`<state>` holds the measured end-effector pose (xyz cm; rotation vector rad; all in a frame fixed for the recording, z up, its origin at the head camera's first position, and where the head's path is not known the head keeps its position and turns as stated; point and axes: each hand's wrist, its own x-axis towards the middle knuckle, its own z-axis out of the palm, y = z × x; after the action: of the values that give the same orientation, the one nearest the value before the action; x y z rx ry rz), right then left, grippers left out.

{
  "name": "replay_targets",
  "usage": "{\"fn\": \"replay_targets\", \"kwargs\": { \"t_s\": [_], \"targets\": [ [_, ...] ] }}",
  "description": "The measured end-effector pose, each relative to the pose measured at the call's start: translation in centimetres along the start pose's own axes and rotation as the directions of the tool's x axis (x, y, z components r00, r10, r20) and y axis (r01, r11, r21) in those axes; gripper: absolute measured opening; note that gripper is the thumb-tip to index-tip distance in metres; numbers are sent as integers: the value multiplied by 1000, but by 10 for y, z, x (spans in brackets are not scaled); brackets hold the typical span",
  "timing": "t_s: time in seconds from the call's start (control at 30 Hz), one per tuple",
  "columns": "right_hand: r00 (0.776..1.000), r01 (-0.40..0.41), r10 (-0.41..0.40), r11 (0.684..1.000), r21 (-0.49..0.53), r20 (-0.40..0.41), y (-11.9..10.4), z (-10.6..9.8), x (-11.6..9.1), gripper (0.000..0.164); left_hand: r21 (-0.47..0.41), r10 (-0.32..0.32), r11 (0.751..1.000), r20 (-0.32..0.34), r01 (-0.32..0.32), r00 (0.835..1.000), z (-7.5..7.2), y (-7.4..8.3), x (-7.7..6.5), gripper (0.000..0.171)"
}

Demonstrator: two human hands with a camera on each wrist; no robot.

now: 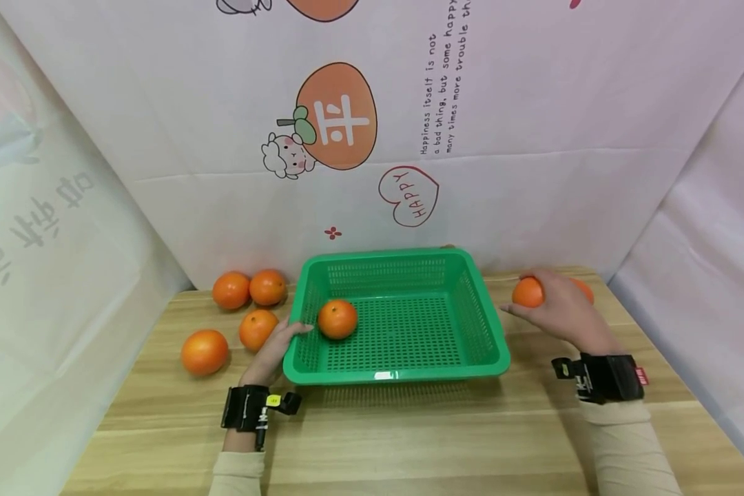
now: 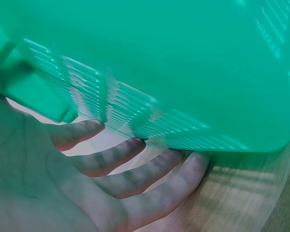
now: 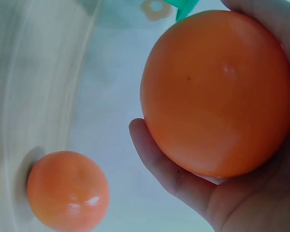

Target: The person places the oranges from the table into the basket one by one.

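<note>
A green plastic basket (image 1: 397, 377) with slotted walls stands in the middle of the wooden table. One orange (image 1: 337, 319) lies inside it, toward the left wall. My left hand (image 1: 279, 348) holds the basket's left side, thumb over the rim; the left wrist view shows its fingertips (image 2: 195, 164) against the outside of the slotted wall (image 2: 130, 104). To the right of the basket, my right hand (image 1: 561, 310) grips an orange (image 3: 217, 92), partly hidden by the hand in the head view. Another orange (image 3: 67, 191) lies beside that hand.
Left of the basket lie several oranges: two at the back (image 1: 231, 290) (image 1: 267, 287), one by my left hand (image 1: 257, 329) and one farther left (image 1: 204, 352). A printed white cloth (image 1: 502, 200) hangs behind the table, and more white cloth flanks both sides.
</note>
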<state>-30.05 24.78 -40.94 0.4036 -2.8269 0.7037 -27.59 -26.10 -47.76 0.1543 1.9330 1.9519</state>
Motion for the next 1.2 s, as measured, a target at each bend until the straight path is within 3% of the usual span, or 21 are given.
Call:
{"fn": "replay_targets", "kwargs": {
  "t_s": [0.67,1.2],
  "targets": [
    [993,66,-69,997,-30,-95,-31,-12,-6,64,-7,-8,1000,-7,8,1000,1,1,0,76],
    [980,179,-178,984,3,-83,-65,-6,-3,60,-11,-14,1000,-7,14,1000,0,0,0,75]
  ]
}}
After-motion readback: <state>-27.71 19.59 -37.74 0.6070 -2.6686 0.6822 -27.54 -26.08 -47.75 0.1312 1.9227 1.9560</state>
